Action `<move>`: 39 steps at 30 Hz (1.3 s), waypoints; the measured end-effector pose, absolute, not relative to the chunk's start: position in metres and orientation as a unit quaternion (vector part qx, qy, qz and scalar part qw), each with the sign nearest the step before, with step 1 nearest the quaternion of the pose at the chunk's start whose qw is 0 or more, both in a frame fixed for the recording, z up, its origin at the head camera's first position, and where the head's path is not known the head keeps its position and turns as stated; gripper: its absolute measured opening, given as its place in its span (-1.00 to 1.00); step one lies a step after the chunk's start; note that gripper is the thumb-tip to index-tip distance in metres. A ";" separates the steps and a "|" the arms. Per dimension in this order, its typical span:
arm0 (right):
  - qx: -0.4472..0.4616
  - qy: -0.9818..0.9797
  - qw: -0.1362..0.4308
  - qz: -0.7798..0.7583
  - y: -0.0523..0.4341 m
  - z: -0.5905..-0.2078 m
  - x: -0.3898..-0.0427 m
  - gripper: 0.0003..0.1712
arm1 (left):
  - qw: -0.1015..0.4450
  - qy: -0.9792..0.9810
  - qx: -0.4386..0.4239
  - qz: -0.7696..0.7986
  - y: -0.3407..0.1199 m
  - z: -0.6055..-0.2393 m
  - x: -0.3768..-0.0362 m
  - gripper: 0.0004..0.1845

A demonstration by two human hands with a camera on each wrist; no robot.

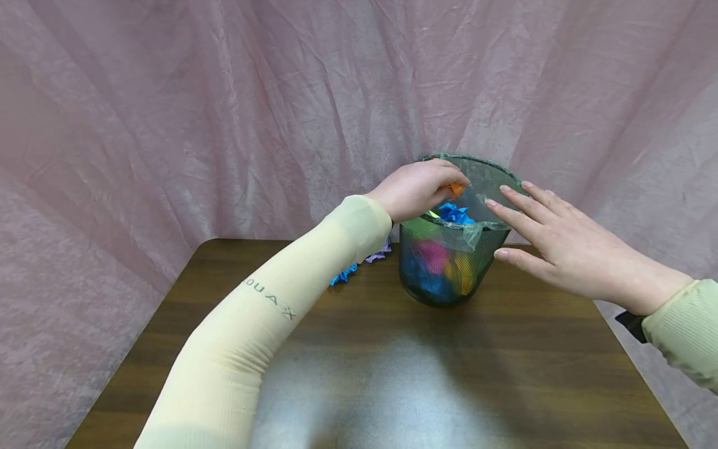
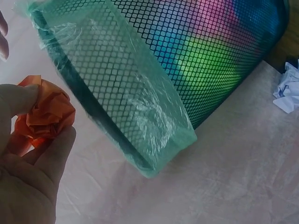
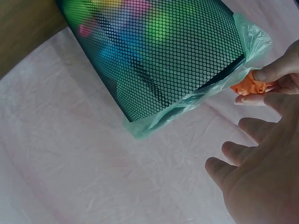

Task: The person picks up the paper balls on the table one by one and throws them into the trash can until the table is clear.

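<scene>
While pinched in the left hand [image 1: 417, 187] over the mesh bin [image 1: 449, 274] at frame centre, with the right hand [image 1: 552, 240] open-fingered alongside, could spill the orange paper ball [image 2: 46, 114] outside the rim if released early.

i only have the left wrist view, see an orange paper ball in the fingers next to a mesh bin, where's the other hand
Observer: The right hand is at the far side of the mesh wastebasket, fingers straight, right at its rim; actual contact isn't clear.
Operator: is the orange ball over the opening yet
Observer: Yes. From the head view the left hand holds the orange paper ball above the rim of the open top.
Operator: anything left on the table
Observer: A blue crumpled paper and a pale purple one lie on the wooden table, behind the left forearm.
Operator: bin upright?
Observer: Yes, it stands upright on the table.
</scene>
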State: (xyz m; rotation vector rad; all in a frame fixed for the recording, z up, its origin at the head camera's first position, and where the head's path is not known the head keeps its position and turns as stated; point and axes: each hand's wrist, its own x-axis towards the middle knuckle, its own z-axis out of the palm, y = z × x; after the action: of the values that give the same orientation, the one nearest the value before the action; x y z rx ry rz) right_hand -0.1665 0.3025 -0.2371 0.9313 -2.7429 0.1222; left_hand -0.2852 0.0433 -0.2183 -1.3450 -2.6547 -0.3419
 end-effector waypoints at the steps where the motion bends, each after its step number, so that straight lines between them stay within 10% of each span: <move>1: 0.319 -0.939 0.121 0.042 0.302 -0.237 -0.166 -0.12 | 0.070 -0.885 -0.447 -0.111 0.045 -0.219 -0.286 -0.62; 39: 0.356 -0.924 0.138 0.031 0.278 -0.246 -0.152 -0.07 | 0.071 -0.922 -0.372 -0.075 0.004 -0.229 -0.290 -0.28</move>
State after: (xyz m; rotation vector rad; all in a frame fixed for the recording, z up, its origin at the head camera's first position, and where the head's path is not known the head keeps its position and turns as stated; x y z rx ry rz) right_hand -0.1518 0.2785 -0.2459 1.0291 -2.6712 0.0902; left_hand -0.2903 0.0036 -0.2290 -1.1186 -2.7732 -0.2258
